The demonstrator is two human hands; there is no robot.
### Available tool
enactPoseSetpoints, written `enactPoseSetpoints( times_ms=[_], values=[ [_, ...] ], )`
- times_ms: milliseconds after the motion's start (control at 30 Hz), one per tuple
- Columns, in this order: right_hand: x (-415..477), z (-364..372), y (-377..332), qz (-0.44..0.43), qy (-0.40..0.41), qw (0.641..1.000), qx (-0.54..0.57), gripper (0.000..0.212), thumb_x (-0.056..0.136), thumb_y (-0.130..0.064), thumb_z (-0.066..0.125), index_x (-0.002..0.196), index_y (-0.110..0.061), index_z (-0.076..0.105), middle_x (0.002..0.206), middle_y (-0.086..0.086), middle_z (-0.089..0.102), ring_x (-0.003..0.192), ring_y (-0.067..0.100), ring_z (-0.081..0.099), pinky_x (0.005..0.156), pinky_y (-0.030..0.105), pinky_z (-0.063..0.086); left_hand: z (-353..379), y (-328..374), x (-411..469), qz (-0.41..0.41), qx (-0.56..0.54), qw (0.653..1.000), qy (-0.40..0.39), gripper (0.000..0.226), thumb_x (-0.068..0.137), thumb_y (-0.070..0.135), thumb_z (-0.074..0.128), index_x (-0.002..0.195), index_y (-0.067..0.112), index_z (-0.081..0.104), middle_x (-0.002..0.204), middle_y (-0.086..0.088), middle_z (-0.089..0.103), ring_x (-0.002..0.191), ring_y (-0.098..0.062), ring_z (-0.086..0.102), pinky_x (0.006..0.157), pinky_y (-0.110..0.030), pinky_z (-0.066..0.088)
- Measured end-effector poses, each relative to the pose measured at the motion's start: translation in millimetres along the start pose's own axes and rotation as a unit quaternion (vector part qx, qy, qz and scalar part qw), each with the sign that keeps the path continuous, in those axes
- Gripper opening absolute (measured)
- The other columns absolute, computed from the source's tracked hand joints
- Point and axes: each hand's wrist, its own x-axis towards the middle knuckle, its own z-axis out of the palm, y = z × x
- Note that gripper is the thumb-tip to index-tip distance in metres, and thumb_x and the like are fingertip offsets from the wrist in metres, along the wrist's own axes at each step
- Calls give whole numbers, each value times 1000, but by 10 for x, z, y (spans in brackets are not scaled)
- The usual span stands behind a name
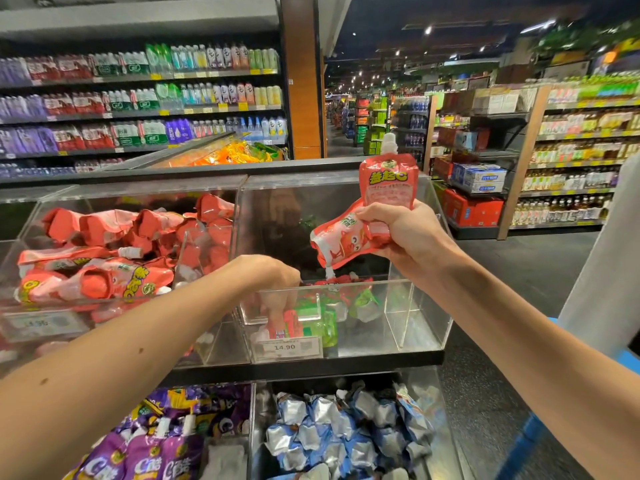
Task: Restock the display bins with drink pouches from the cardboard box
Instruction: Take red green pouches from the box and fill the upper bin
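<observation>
- Head view: restocking was under way. The right hand [398, 233] clenched two red pouches [388, 181] above the near-empty clear bin [415, 317].
- The left hand [273, 282] reached down to a bottom pouch [285, 323]; I cannot tell whether it gripped it.
- The next move probably called for dropping both pouches in.
- The price tag [289, 347] read 14.90. The cardboard box was out of view.

Far left, tall shelving [138, 98] carries rows of bottled drinks, with yellow price tags [223, 107] along the shelf edges. Just right of it stands a wooden pillar [301, 81], and beyond that a long aisle [341, 140] runs away under small ceiling lights [428, 29]. On the right, more shelves [571, 181] hold bottles, with red cartons [472, 211] stacked low and blue-and-white boxes [479, 176] above them. Near the middle, a price label [285, 347] reads 14.90. The dark speckled floor [485, 393] lies to the near right.
</observation>
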Motion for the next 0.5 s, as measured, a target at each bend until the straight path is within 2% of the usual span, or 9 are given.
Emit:
enactPoseSetpoints(
  times_ms=[67,133,167,233,300,333,367,433,500],
  values=[
    [-8,-13,13,5,5,1000,-3,35,84,0,69,115,-7,57,104,15,71,80,22,75,71,36,62,-59,-34,-104,31,-45,998,33,39,77,37,83,111,20,73,103,6,71,98,-16,67,89,-34,55],
    [-16,-8,16,9,4,1000,-4,33,85,0,68,115,-7,56,103,14,71,77,20,75,68,33,62,-155,-132,-270,83,-120,980,136,27,77,22,83,103,23,75,95,10,73,90,-10,69,85,-30,57],
    [-22,7,15,11,1,1000,-5,31,85,0,68,113,-7,56,102,14,71,75,19,75,66,33,62,-215,-190,-375,104,-174,960,193,26,79,12,79,102,23,74,94,10,74,87,-7,70,84,-29,58],
    [-42,71,7,12,3,1000,-5,29,85,2,66,112,-5,57,99,15,70,73,21,74,66,35,63,-311,-289,-598,132,-324,895,275,27,87,0,69,108,16,72,97,2,74,85,-9,72,82,-31,60],
    [-65,169,18,11,2,1000,-11,32,84,3,66,115,0,59,96,18,69,74,24,73,69,38,62,-336,-293,-841,167,-447,814,331,24,96,16,64,120,15,66,106,-6,73,93,-15,72,85,-35,60],
    [-87,228,18,8,-2,1000,-18,34,83,4,66,117,3,59,95,19,68,74,25,73,70,39,61,-326,-272,-956,183,-468,794,343,32,96,31,62,126,19,63,112,-5,71,99,-16,70,89,-37,58],
    [-124,294,17,4,-11,1000,-26,35,83,4,66,117,4,59,96,20,68,74,26,73,71,40,61,-301,-238,-1061,198,-467,793,336,44,93,44,61,132,24,57,118,-1,69,104,-13,68,93,-38,56],
    [-204,405,26,-7,-38,998,-42,35,82,4,66,116,4,61,97,21,70,76,28,72,72,41,60,-189,-183,-1215,220,-437,822,291,66,85,57,63,143,35,43,125,8,64,109,-7,64,96,-35,51],
    [-320,537,60,-15,-62,997,-48,31,81,4,66,112,2,63,93,19,71,75,28,72,71,40,61,18,-192,-1293,233,-400,842,275,72,85,48,71,147,37,36,124,14,60,108,0,60,94,-26,50]
  ],
)
